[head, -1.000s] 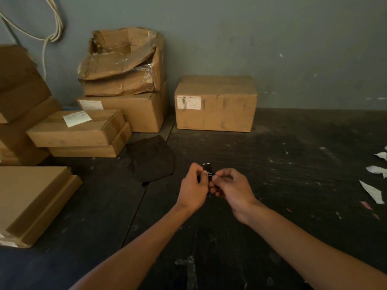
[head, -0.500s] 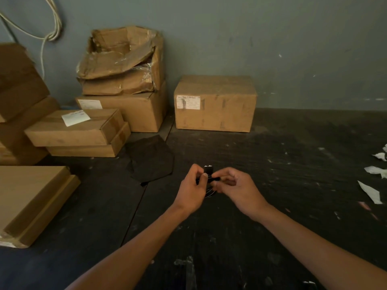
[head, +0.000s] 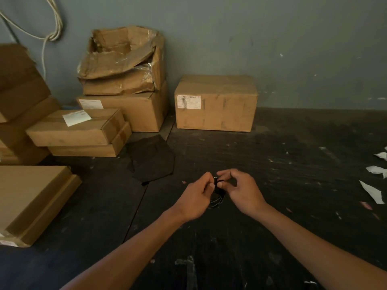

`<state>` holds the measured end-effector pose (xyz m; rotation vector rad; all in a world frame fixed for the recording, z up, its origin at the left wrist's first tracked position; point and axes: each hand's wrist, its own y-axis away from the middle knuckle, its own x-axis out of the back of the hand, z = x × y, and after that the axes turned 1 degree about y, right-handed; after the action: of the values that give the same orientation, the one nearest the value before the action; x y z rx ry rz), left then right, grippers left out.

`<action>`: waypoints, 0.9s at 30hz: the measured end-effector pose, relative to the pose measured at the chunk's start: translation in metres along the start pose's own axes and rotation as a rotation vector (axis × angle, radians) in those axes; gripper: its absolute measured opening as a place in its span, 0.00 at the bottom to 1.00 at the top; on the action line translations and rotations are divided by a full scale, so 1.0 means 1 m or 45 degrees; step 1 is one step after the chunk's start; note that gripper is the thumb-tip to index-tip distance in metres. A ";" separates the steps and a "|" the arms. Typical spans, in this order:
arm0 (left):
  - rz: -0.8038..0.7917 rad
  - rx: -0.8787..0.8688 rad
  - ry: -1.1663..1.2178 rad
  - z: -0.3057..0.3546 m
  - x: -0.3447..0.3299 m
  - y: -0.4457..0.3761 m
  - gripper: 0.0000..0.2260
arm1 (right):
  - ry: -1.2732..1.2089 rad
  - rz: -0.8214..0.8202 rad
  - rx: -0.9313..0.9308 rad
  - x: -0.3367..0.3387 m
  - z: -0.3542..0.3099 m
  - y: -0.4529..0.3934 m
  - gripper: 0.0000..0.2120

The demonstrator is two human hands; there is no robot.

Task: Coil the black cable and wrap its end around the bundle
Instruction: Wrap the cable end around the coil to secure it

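A small coil of thin black cable (head: 217,196) hangs between my two hands above the dark table (head: 293,164). My left hand (head: 196,197) pinches the bundle at its upper left. My right hand (head: 240,189) holds the top of the bundle with thumb and forefinger, its other fingers curled. The lower loops of the cable show below the fingers; the cable's end is hidden inside the grip.
Cardboard boxes stand along the back: one closed box (head: 215,103) straight ahead, a stack with a crushed box (head: 123,65) to the left, flat boxes (head: 31,199) at the near left. A dark sheet (head: 151,160) lies ahead left. White paper scraps (head: 372,191) lie at right.
The connector that stood up above my fingers is no longer visible. My right hand has shifted over the top of the bundle, and both hands sit slightly lower.
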<state>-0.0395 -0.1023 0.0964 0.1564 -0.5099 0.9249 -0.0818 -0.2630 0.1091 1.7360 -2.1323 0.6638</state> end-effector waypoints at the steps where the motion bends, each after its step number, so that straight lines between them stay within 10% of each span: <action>1: -0.017 0.000 -0.002 -0.001 0.000 0.001 0.09 | -0.022 -0.034 -0.026 -0.001 0.000 0.001 0.04; 27: 0.135 0.098 0.136 -0.009 0.016 -0.011 0.08 | -0.519 0.177 -0.397 0.019 -0.002 -0.010 0.06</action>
<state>-0.0195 -0.0944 0.0974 0.1497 -0.3870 1.0515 -0.0764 -0.2789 0.1224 1.6663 -2.4774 -0.0080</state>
